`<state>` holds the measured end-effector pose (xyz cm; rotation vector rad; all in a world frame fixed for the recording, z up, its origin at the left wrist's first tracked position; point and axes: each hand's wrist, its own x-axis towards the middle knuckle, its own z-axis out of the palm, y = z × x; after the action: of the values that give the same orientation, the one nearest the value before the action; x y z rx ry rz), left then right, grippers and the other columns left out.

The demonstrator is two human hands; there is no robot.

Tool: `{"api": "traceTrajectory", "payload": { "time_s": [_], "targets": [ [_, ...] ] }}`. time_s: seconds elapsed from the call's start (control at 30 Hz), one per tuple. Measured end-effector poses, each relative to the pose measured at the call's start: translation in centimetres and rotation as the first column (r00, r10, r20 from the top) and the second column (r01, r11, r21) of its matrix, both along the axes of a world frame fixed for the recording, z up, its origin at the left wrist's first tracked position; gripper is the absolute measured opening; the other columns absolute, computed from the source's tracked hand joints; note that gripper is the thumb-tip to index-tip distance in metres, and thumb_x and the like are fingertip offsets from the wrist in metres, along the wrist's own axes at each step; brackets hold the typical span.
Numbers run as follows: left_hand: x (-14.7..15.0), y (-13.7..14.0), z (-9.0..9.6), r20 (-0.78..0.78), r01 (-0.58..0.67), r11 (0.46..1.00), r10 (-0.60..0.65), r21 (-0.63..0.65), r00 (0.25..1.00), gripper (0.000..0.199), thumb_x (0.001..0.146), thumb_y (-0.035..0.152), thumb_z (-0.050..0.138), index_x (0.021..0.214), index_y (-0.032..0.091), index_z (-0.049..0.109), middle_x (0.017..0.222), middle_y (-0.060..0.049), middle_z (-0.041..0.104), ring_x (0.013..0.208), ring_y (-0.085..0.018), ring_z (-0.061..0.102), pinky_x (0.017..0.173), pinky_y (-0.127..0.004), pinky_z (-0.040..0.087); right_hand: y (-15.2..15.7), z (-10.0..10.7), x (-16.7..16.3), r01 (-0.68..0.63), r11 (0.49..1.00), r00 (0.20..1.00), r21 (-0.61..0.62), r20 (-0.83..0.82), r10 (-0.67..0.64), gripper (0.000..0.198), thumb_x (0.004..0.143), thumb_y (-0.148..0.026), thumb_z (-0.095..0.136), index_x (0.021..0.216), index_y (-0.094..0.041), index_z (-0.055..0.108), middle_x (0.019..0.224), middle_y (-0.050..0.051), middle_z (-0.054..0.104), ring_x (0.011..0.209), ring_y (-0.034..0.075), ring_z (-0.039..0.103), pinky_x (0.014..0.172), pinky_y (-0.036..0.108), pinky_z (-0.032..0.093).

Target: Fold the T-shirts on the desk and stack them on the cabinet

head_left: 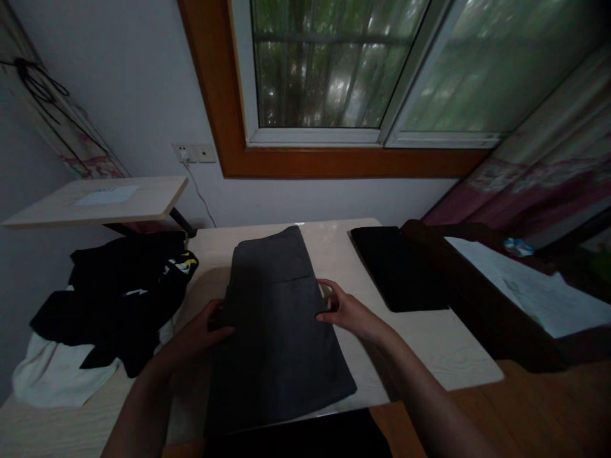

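A dark grey folded cloth (270, 318), perhaps a garment, lies flat on the pale wooden table (329, 248) in front of me. A crease runs across its upper part. At its left edge, my left hand (210, 327) has its thumb on top while the fingers curl at the side. My right hand (341, 308) grips the opposite edge between thumb and curled fingers, about level with the left. The fingertips under the edges are partly hidden.
Black clothing (128, 292) with white and yellow marks is heaped at the left, over a white cloth (57, 375). A raised wooden shelf (167, 197) stands behind it. On the right lies a flat black item (396, 267). A white cord (200, 194) hangs from the wall socket.
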<state>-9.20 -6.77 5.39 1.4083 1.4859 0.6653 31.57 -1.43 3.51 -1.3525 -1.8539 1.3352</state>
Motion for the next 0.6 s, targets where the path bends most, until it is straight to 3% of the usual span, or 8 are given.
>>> {"api": "traceTrajectory", "payload": {
  "time_s": [0.17, 0.3, 0.37, 0.5, 0.6],
  "targets": [
    [0.7, 2.3, -0.2, -0.147, -0.079, 0.994, 0.090, 0.080, 0.985, 0.045, 0.076, 0.058, 0.072, 0.104, 0.022, 0.069, 0.099, -0.008, 0.075, 0.090, -0.031, 0.071, 0.080, -0.041, 0.055, 1.6, 0.2, -0.7, 0.078, 0.987, 0.996, 0.137, 0.033, -0.083, 0.061, 0.084, -0.043, 0.073, 0.138, -0.024, 0.051, 0.079, -0.002, 0.062, 0.072, 0.018, 0.060, 0.067, 0.030, 0.045],
    [0.8, 3.5, -1.3, -0.151, -0.136, 0.980, 0.158, 0.148, 0.976, 0.041, 0.077, 0.059, 0.068, 0.094, 0.022, 0.068, 0.088, -0.004, 0.072, 0.084, -0.027, 0.068, 0.077, -0.038, 0.053, 3.0, -0.5, -1.4, 0.131, 0.963, 0.991, 0.234, 0.010, -0.137, 0.023, 0.084, -0.042, 0.071, 0.094, -0.022, 0.063, 0.081, 0.000, 0.060, 0.074, 0.018, 0.057, 0.067, 0.029, 0.043],
    [0.6, 3.3, -1.6, -0.096, -0.149, 0.976, 0.165, 0.156, 0.982, 0.039, 0.077, 0.058, 0.069, 0.094, 0.022, 0.067, 0.087, -0.003, 0.071, 0.082, -0.026, 0.068, 0.075, -0.037, 0.054, 3.2, -0.7, -1.7, 0.148, 0.955, 0.989, 0.257, -0.041, -0.143, 0.022, 0.083, -0.041, 0.070, 0.081, -0.022, 0.058, 0.083, 0.000, 0.059, 0.077, 0.018, 0.056, 0.069, 0.028, 0.044],
    [0.4, 2.2, -1.1, 0.055, -0.160, 0.976, 0.154, 0.144, 0.987, 0.039, 0.079, 0.055, 0.069, 0.103, 0.024, 0.066, 0.097, -0.003, 0.072, 0.091, -0.026, 0.068, 0.081, -0.038, 0.056, 2.5, -0.2, -2.2, 0.151, 0.978, 0.967, 0.143, -0.227, -0.116, 0.027, 0.086, -0.048, 0.067, 0.087, -0.024, 0.055, 0.085, 0.000, 0.057, 0.077, 0.017, 0.055, 0.069, 0.028, 0.045],
    [0.4, 1.5, -0.4, 0.107, -0.239, 0.955, 0.223, 0.176, 0.969, 0.043, 0.082, 0.055, 0.064, 0.112, 0.024, 0.066, 0.105, -0.005, 0.073, 0.102, -0.029, 0.068, 0.087, -0.042, 0.057, 1.6, 0.9, -2.6, 0.173, 0.985, 0.913, 0.008, -0.377, -0.157, 0.033, 0.087, -0.056, 0.064, 0.090, -0.026, 0.050, 0.078, -0.003, 0.053, 0.068, 0.015, 0.052, 0.063, 0.026, 0.043]
  ]
}}
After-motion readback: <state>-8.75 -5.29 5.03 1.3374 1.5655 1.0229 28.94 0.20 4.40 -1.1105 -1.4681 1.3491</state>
